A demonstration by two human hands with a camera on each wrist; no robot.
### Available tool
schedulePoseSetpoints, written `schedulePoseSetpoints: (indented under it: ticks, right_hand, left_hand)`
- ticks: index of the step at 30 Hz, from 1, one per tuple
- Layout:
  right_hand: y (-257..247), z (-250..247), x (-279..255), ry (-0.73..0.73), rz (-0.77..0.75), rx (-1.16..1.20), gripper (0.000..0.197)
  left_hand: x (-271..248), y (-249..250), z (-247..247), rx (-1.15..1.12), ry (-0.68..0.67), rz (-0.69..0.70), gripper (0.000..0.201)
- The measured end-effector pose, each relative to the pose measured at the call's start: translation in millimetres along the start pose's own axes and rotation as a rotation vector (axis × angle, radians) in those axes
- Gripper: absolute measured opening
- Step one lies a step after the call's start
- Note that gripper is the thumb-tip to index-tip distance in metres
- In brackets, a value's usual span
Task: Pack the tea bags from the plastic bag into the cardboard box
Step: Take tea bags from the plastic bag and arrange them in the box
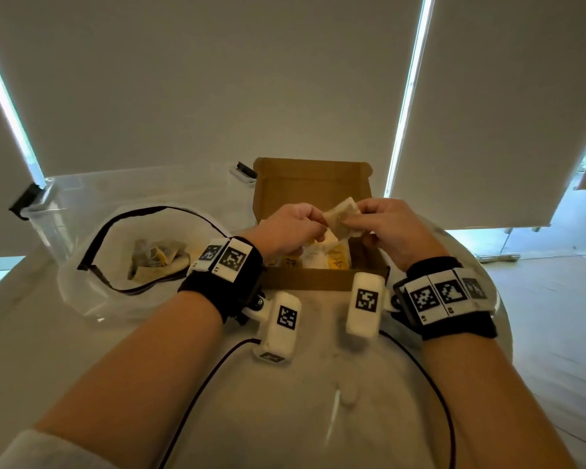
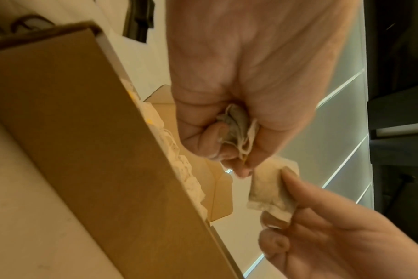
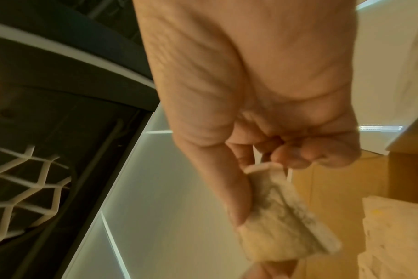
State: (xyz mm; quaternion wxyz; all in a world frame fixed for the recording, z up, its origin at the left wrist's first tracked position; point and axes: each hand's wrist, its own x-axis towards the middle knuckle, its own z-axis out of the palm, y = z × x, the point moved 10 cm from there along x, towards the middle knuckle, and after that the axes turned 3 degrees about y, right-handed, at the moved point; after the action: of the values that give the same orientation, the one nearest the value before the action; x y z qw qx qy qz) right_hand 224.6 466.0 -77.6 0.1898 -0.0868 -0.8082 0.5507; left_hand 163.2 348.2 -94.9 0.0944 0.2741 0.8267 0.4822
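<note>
Right hand (image 1: pixel 391 228) pinching pale, flat, speckled tea bag (image 1: pixel 342 216), above cardboard box (image 1: pixel 305 282)

A pale tea bag (image 1: pixel 341 218) hangs above the open cardboard box (image 1: pixel 305 282), plastic bag (image 1: pixel 122 299) leftward.

Black straps around both wrists, white blocks with black square-code markers on each strap, a white camera pod (image 1: pixel 279 324) off the left wrist, another (image 1: pixel 364 303) off the right, thin black cables, white sleeve cuff (image 1: pixel 44 448)
</note>
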Motion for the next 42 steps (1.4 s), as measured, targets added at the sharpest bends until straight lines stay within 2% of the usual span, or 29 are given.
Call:
schedulePoseSetpoints:
  ticks: [5, 9, 14, 16, 18, 21, 25, 27, 30, 38, 40, 42]
  right_hand:
    - [5.3, -21.4, 2.4, 0.125, -0.006, -0.065, 0.008]
    - [18.3, -20.4, 5.0, 0.104, 0.082, -0.088, 0.009]
    - [23.8, -19.6, 10.3, 0.117, 0.099, -0.210, 0.014]
    - [26.7, -20.1, 11.4, 0.117, 0.111, -0.245, 0.014]
    - [29.5, -17.0, 10.4, 0.085, 0.137, -0.255, 0.009]
    - [33.2, -6.8, 9.5, 0.002, 0.172, -0.295, 0.009]
    - [38.6, 0.5, 11.0, -0.035, 0.208, -0.369, 0.008]
    - [40.4, 0.1, 11.3, -0.033, 0.218, -0.390, 0.009]
    - [41.8, 4.0, 12.0, -0.069, 0.221, -0.427, 0.005]
    - [45.1, 25.8, 12.9, -0.237, 0.195, -0.578, 0.026]
    - [45.9, 28.4, 13.9, -0.252, 0.186, -0.597, 0.029]
    - [46.7, 30.6, 16.3, -0.248, 0.168, -0.597, 0.029]
  left_hand:
    - [1.4, -7.8, -8.2, -0.092, 0.069, -0.039, 0.022]
    - [0.5, -25.4, -14.4, -0.349, 0.139, -0.185, 0.025]
    - [-0.9, -27.7, -9.9, -0.525, 0.102, -0.187, 0.030]
    - [-0.7, -27.1, -10.5, -0.385, 0.092, -0.176, 0.046]
    - [2.1, -21.0, -9.5, -0.060, 0.078, -0.130, 0.058]
    - [11.8, 3.4, 1.2, 0.493, 0.053, 0.075, 0.042]
    - [21.6, 13.8, 34.9, 0.879, -0.158, 0.188, 0.025]
    - [25.0, 17.3, 44.2, 0.952, -0.192, 0.223, 0.019]
    - [27.1, 19.0, 49.6, 0.970, -0.206, 0.232, 0.021]
    - [29.5, 15.3, 46.9, 0.976, -0.185, 0.194, 0.022]
    - [30.5, 15.2, 41.9, 0.960, -0.155, 0.190, 0.019]
    - [29.5, 17.9, 28.5, 0.834, -0.069, 0.189, 0.020]
